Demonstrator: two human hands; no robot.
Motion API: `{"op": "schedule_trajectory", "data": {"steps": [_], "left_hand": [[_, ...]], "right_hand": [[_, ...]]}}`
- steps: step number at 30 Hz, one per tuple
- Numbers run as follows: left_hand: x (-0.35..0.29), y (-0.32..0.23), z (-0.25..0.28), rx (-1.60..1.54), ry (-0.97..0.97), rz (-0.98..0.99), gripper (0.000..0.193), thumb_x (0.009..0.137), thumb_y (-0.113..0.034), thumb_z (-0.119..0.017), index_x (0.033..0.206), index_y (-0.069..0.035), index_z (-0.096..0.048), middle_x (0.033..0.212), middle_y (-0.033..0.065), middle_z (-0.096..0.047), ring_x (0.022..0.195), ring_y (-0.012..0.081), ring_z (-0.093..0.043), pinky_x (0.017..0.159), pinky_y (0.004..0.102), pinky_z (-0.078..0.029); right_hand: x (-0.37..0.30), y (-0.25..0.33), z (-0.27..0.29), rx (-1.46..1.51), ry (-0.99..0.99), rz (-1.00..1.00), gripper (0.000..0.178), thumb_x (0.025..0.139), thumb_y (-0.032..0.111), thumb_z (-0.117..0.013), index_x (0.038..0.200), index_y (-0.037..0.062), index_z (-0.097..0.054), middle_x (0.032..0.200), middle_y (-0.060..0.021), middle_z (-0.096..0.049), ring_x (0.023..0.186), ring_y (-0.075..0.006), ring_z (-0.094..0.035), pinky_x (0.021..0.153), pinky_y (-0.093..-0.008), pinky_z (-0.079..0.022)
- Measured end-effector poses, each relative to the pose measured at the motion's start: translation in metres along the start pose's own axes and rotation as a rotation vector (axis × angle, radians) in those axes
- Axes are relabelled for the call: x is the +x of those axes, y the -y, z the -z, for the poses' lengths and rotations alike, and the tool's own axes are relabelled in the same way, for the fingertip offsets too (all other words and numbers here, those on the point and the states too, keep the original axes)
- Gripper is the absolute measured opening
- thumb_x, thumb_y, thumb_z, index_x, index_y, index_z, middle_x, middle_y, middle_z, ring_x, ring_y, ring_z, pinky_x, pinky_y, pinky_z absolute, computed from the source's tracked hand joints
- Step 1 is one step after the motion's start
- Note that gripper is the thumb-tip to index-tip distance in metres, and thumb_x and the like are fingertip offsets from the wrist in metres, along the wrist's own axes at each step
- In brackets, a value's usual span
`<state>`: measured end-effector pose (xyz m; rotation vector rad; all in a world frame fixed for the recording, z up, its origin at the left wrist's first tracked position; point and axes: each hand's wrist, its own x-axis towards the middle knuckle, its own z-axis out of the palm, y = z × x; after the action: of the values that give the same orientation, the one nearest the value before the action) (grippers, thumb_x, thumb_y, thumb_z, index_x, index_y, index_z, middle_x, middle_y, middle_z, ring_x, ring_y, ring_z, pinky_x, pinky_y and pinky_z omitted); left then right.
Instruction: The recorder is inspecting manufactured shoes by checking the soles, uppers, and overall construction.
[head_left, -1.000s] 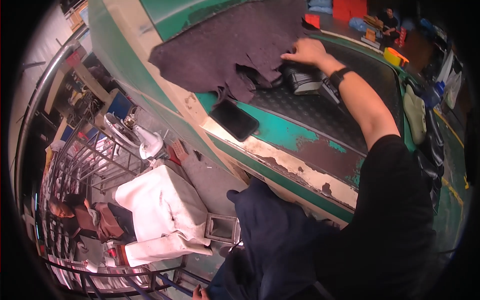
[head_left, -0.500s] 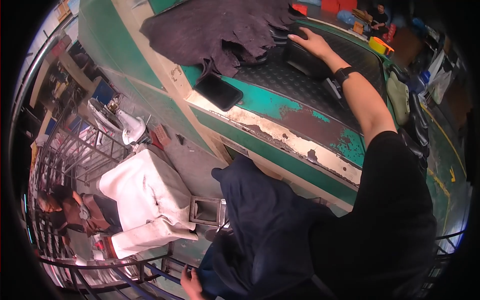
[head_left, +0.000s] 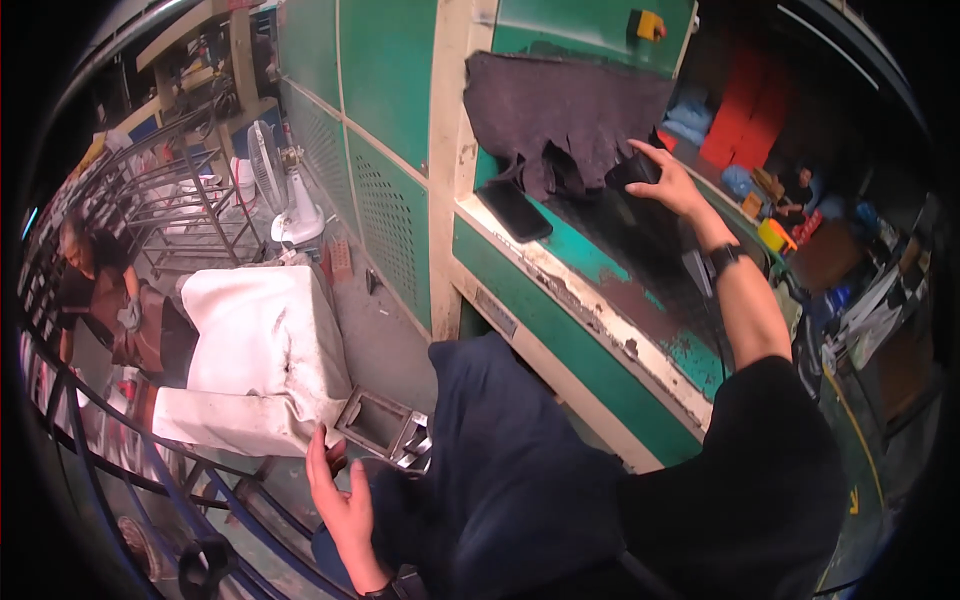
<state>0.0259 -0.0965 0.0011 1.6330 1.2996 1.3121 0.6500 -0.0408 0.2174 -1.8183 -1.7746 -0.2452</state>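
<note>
A: Dark grey, floppy leather hide point(head_left: 560, 120) lies spread on the bed of the big green metal machine point(head_left: 400, 150), its near edge bunched into folds close to the machine's front edge. The right hand point(head_left: 665, 182) is on a small black flat block point(head_left: 632, 170) just beside those folds, at the hide's right edge.

B: How is that hand closed?

A: Fingers curled over the block, thumb underneath as far as I can tell, so it looks clamped on the block rather than resting on it. The fingertips touch or nearly touch the hide; I cannot tell which.

B: And the left hand point(head_left: 340, 500)?

A: Low, well away from the machine, palm open and fingers apart, holding nothing. It hangs just beside the lower corner of a white padded cloth bundle point(head_left: 250, 350) and a small grey metal tray point(head_left: 385, 425) on the floor.

B: What would make this go well?

A: My judgement: flatten the folds at the near edge before pressing anything down, keep the block level, and keep the fingers on its top, clear of its rim. The black flat rectangular slab point(head_left: 515, 210) lying at the worn front edge of the bed sits close to the hide's hanging corner and could catch it.

B: Anyone else about?

A: A person in brown point(head_left: 100, 290) by the wire racks point(head_left: 170, 200), far left.
</note>
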Motion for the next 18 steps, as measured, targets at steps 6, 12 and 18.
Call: {"op": "schedule_trajectory", "data": {"steps": [6,12,18], "left_hand": [[0.029,-0.091,-0.056,-0.147,0.254,-0.492,0.1,0.076,-0.029,-0.084,0.157,-0.006,-0.028,0.161,0.0252,-0.025,0.144,0.0416,-0.035,0.112,0.0482,-0.037],[-0.009,-0.08,-0.071,-0.479,0.637,-0.197,0.123,0.077,-0.033,-0.086,0.162,-0.008,0.0,0.165,0.0238,-0.011,0.153,0.035,-0.019,0.123,0.0378,-0.018],[-0.085,0.041,-0.083,-1.585,0.183,0.972,0.059,0.099,-0.044,-0.052,0.142,-0.004,-0.05,0.133,0.0181,-0.062,0.118,0.0316,-0.064,0.105,0.0458,-0.05]], "right_hand": [[0.01,0.169,0.006,0.832,-0.215,0.099,0.071,0.1,0.052,-0.05,0.149,0.001,-0.042,0.126,-0.0094,-0.06,0.115,-0.0159,-0.059,0.102,-0.0299,-0.044],[-0.066,0.243,-0.162,1.847,0.396,-0.013,0.065,0.104,0.052,-0.038,0.131,-0.0038,-0.058,0.131,-0.0224,-0.06,0.127,-0.0334,-0.056,0.105,-0.0447,-0.048],[-0.148,0.232,-0.382,1.903,0.898,-1.155,0.033,0.099,0.028,-0.057,0.112,0.0004,-0.067,0.102,-0.0158,-0.071,0.092,-0.0298,-0.069,0.085,-0.0458,-0.057]]}}
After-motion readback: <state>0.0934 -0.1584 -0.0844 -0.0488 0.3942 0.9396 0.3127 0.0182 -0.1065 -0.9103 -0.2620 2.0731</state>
